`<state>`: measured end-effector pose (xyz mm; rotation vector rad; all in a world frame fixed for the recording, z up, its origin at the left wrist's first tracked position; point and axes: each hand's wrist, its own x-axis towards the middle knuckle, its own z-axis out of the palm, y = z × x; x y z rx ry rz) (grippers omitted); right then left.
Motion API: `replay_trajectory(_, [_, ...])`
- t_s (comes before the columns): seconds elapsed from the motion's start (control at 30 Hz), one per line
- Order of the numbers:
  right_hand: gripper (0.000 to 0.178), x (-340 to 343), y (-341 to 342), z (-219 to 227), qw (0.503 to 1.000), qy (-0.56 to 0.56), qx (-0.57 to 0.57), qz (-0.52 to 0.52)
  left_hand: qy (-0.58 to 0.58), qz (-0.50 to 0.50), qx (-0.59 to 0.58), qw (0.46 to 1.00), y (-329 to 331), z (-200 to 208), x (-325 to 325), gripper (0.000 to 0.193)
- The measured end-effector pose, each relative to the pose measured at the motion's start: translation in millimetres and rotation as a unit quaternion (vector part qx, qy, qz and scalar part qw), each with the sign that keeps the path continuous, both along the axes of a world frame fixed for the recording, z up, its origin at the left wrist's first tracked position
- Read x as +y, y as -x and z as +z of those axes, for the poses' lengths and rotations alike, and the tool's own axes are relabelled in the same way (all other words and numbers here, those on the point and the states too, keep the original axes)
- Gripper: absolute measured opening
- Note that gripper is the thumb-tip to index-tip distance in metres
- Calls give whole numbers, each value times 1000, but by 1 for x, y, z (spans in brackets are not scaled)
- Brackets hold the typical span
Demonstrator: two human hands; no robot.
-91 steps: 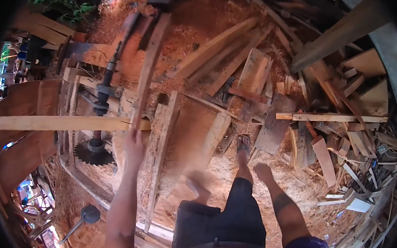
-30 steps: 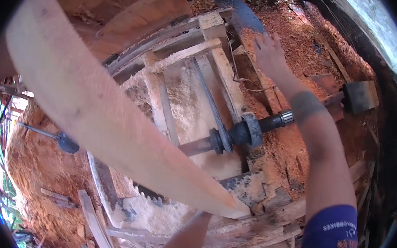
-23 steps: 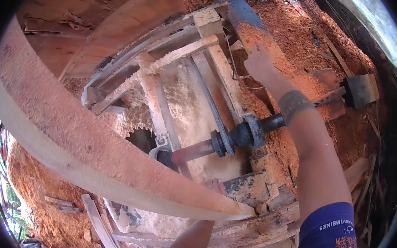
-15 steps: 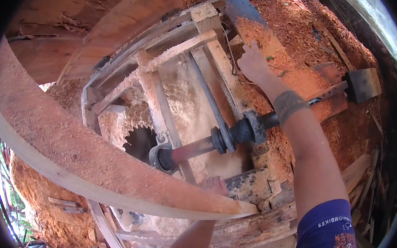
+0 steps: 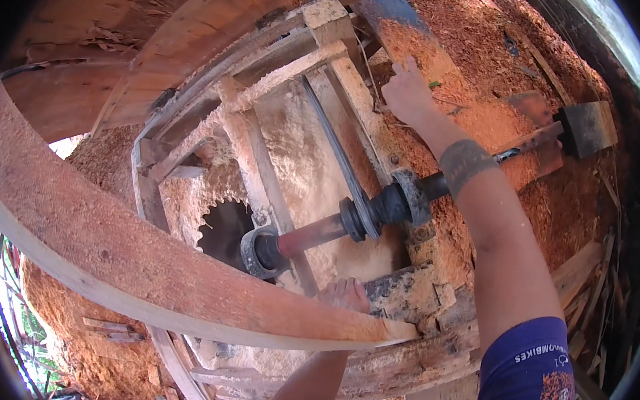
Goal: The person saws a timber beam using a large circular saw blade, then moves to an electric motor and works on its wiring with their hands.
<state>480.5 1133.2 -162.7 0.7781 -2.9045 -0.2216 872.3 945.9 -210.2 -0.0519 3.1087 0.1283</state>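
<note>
"What is lying furthest left?"

"A wooden plank (image 5: pixel 150 262), coated in dust. It is sweeping from nine o'clock to its tip near five, passing in front of the timber saw frame (image 5: pixel 259 165)."

"And next?"

"A toothed circular saw blade (image 5: pixel 227 234) is showing at eight o'clock, just beyond the plank. Its shaft (image 5: pixel 313 237) is running off toward three."

"How are the hands sitting?"

"Well apart. The left hand (image 5: pixel 346 294) is resting by the plank's far edge, between five and six; I cannot tell whether it is gripping. The right hand (image 5: pixel 412 98) is hanging at one o'clock, near sawdust (image 5: pixel 484 123), holding nothing, a finger extended."

"So which step are you reading?"

"I am guessing at positioning the plank. The next move is probably calling for firm left-hand support, with fingers staying off the teeth."
</note>
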Motion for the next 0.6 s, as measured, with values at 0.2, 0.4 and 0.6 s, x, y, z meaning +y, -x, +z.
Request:
replay_trajectory(0.2, [19,-4,-6,19,998,-19,-54,-16,15,4,-3,1000,1,1,-2,21])
replay_trajectory(0.4, [19,11,-5,5,996,-24,-48,-75,-13,9,19,1000,-5,-19,-6,19])
replay_trajectory(0.6, [20,1,-9,2,998,18,-23,-59,1,11,4,1000,-8,-22,-10,17])
